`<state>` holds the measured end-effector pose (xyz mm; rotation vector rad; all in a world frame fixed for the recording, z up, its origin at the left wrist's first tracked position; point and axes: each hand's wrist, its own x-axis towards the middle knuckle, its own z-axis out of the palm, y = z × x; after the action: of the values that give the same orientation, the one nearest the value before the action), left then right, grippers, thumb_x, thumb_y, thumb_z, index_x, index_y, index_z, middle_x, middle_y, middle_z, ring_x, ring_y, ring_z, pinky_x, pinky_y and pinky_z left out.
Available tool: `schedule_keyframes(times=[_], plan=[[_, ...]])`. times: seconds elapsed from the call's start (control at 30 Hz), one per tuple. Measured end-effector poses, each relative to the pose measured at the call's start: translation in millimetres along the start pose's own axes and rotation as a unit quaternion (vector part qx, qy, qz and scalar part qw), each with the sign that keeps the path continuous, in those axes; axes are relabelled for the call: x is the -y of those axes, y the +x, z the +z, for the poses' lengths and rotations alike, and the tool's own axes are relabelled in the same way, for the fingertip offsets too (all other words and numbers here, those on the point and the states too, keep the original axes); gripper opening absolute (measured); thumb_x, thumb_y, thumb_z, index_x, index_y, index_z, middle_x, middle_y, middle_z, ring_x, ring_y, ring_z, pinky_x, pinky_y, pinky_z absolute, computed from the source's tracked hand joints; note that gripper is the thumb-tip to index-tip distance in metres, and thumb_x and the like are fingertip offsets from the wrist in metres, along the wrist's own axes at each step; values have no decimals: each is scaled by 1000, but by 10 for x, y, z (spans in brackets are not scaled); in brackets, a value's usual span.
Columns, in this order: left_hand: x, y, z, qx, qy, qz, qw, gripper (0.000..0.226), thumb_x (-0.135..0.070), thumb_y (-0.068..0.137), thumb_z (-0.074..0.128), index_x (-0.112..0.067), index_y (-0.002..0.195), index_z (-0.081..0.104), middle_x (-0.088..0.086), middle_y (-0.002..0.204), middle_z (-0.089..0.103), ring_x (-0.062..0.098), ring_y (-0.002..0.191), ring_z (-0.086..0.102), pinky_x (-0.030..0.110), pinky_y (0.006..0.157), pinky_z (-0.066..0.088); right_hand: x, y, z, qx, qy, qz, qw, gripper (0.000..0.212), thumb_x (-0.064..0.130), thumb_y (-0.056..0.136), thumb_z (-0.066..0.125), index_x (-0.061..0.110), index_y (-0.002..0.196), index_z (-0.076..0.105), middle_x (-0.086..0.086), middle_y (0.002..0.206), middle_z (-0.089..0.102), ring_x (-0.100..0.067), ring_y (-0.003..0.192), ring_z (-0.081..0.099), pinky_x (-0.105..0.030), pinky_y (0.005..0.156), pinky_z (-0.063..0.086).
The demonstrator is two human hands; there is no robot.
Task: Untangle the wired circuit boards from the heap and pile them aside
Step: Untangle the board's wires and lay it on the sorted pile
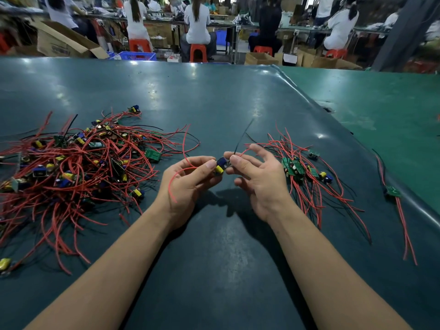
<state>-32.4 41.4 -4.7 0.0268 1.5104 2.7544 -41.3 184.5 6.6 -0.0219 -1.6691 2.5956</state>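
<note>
A tangled heap [76,160] of small circuit boards with red and black wires lies on the left of the dark green table [226,98]. A smaller pile of sorted boards [297,170] sits on the right. Between them, above the table, both hands hold one small board [221,166] with blue and yellow parts. My left hand [188,184] pinches its left side with thumb and fingers, a red wire looping over the palm. My right hand [257,177] pinches its right side with thumb and forefinger, the other fingers spread.
One separate board with red wires [392,191] lies near the table's right edge. A lighter green table [381,103] adjoins at the right. Beyond the far edge, people sit on red stools among cardboard boxes [64,44] and a blue crate [139,55].
</note>
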Motion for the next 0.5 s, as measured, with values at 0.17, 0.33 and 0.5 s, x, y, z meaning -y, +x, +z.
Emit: schedule_keyframes(times=[0.17,0.33,0.5], plan=[[12,7,-14,0,13,22,1000,8,-9,73,69,-9,81,68,8,77,72,15,70,68,25,68,58,-18,29,-40,-41,-60,93,993,25,31,86,73,15,88,55,1,56,51,-10,40,50,-18,36,36],[48,6,-17,26,65,13,997,19,-16,71,71,-8,87,66,5,76,72,13,70,68,23,72,58,-27,-5,-46,45,-106,88,989,20,24,92,67,17,73,65,3,55,50,-8,40,43,-16,36,30],[52,-11,-4,44,149,33,987,34,-14,65,76,-7,96,67,6,86,73,14,76,67,22,68,54,-11,-16,-41,44,-53,83,994,10,14,88,69,10,79,70,1,58,61,-7,42,48,-16,38,34]])
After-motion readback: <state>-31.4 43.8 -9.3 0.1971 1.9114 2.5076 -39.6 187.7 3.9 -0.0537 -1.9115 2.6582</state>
